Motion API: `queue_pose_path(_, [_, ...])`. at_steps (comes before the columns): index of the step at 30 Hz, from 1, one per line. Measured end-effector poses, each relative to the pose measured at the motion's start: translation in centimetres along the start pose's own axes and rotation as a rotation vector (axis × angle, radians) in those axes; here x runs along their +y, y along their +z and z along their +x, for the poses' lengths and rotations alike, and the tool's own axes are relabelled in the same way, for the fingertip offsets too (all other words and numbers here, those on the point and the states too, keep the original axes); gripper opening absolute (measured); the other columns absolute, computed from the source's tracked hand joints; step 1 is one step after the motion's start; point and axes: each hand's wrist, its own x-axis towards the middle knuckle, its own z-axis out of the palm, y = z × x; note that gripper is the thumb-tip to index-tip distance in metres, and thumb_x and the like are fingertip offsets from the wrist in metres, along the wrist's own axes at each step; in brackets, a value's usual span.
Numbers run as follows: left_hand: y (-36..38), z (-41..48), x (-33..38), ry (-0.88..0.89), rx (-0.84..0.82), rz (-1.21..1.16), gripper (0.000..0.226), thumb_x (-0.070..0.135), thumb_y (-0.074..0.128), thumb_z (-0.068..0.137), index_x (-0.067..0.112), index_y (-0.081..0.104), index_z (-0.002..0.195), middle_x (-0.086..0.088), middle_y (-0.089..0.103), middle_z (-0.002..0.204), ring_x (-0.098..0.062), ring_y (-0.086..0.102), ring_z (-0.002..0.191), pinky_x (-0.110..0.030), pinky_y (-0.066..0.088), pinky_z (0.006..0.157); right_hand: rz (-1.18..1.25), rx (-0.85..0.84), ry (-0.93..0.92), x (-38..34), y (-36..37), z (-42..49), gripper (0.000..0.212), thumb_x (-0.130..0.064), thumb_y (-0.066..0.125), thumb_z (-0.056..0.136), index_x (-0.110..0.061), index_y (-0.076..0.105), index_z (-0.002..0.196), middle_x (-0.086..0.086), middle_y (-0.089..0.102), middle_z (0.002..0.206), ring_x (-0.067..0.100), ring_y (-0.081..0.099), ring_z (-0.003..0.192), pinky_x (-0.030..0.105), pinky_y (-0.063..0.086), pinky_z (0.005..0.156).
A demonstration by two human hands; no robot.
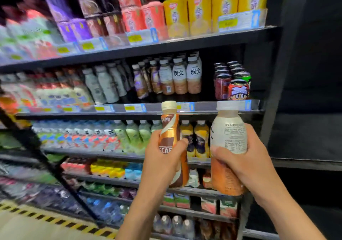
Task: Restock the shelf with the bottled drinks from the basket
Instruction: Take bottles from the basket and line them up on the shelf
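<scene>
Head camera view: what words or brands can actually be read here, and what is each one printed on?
"CAF": large white letters on the brown bottle, the rest of the word covered by the left hand.
"炭仌": on the white-and-orange shelf bottles.
Too small to read: fine print on the pale bottle in the right hand.
Too blurred to read: price tags, yellow packs.

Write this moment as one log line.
left hand grips brown-and-white plastic coffee bottle | right hand grips white-and-orange plastic bottle | both raised before black metal shelf | basket unseen
</scene>
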Motion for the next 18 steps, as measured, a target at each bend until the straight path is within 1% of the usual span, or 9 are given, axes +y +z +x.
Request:
queue_pose_path(2, [-2.1, 1.2, -0.6, -0.015, 0.022, 0.001, 0.019, 0.036, 0.072, 0.082, 0.027, 0.059, 0.094, -0.001, 0.066, 0.083, -0.007, 0.062, 0.066, -0.033, 0.051, 0.066, -0.010, -0.004, -0.018, -0.4, 2.5, 0.6, 0.052, -0.021, 0.087, 0.069, -0.039, 0.054, 0.105, -0.029, 0.065, 0.091, -0.007, 0.063, 0.078, 0.016, 0.046, 0.062])
queue_pose_path(4, [-3.8, 2.7, -0.9, -0.039, 0.030, -0.019, 0.020, 0.036, 0.072, 0.083, 0.028, 0.060, 0.097, -0.004, 0.067, 0.089, -0.014, 0.067, 0.077, -0.039, 0.055, 0.072, -0.018, -0.005, -0.033, -0.8, 4.7, 1.5, 0.054, -0.025, 0.089, 0.066, -0.037, 0.055, 0.106, -0.022, 0.067, 0.090, -0.008, 0.062, 0.077, 0.012, 0.045, 0.060])
queue_pose_path(6, [-5.1, 4.4, -1.0, -0.051, 0.028, -0.046, 0.020, 0.035, 0.071, 0.084, 0.028, 0.060, 0.100, -0.006, 0.067, 0.093, -0.024, 0.068, 0.086, -0.045, 0.056, 0.079, -0.033, -0.019, -0.044, -1.3, 6.7, 2.9, 0.050, -0.026, 0.087, 0.069, -0.037, 0.054, 0.105, -0.015, 0.067, 0.094, -0.006, 0.063, 0.080, 0.016, 0.046, 0.063])
queue_pose_path(8, [-6.0, 6.4, -1.1, -0.044, 0.031, -0.064, 0.021, 0.033, 0.071, 0.085, 0.026, 0.060, 0.101, -0.008, 0.067, 0.095, -0.027, 0.068, 0.089, -0.048, 0.056, 0.081, -0.057, -0.031, -0.061, -1.8, 8.6, 4.6, 0.046, -0.028, 0.084, 0.071, -0.040, 0.052, 0.103, -0.015, 0.066, 0.096, -0.006, 0.062, 0.081, 0.021, 0.045, 0.064])
queue_pose_path(10, [-6.5, 8.9, -1.1, -0.033, 0.029, -0.099, 0.020, 0.034, 0.071, 0.085, 0.026, 0.060, 0.101, -0.008, 0.068, 0.095, -0.027, 0.068, 0.088, -0.047, 0.056, 0.081, -0.074, -0.035, -0.082, -2.1, 10.3, 6.7, 0.046, -0.032, 0.083, 0.071, -0.040, 0.052, 0.104, -0.016, 0.065, 0.097, -0.006, 0.062, 0.081, 0.021, 0.045, 0.065])
queue_pose_path(13, [-7.0, 13.1, -1.3, -0.026, 0.016, -0.153, 0.020, 0.038, 0.067, 0.086, 0.025, 0.058, 0.098, -0.003, 0.065, 0.089, -0.019, 0.064, 0.080, -0.037, 0.051, 0.073, -0.088, -0.048, -0.103, -2.1, 12.5, 10.2, 0.050, -0.034, 0.083, 0.072, -0.039, 0.051, 0.112, -0.015, 0.065, 0.100, 0.001, 0.063, 0.088, 0.026, 0.049, 0.071])
queue_pose_path(15, [-7.2, 16.1, -1.3, -0.031, -0.003, -0.142, 0.028, 0.044, 0.059, 0.080, 0.022, 0.054, 0.097, -0.002, 0.063, 0.089, -0.018, 0.061, 0.078, -0.036, 0.049, 0.071, -0.109, -0.062, -0.102, -2.0, 13.8, 12.8, 0.048, -0.035, 0.082, 0.074, -0.038, 0.051, 0.111, -0.014, 0.064, 0.101, 0.006, 0.063, 0.091, 0.031, 0.052, 0.073])
queue_pose_path(18, [-7.3, 20.6, -1.3, -0.019, -0.032, -0.133, 0.056, 0.052, 0.052, 0.069, 0.011, 0.055, 0.108, -0.008, 0.062, 0.091, -0.023, 0.060, 0.077, -0.043, 0.051, 0.072, -0.128, -0.044, -0.089, -1.9, 15.5, 16.9, 0.049, -0.037, 0.081, 0.071, -0.036, 0.051, 0.111, -0.012, 0.064, 0.101, 0.008, 0.064, 0.093, 0.032, 0.053, 0.075])
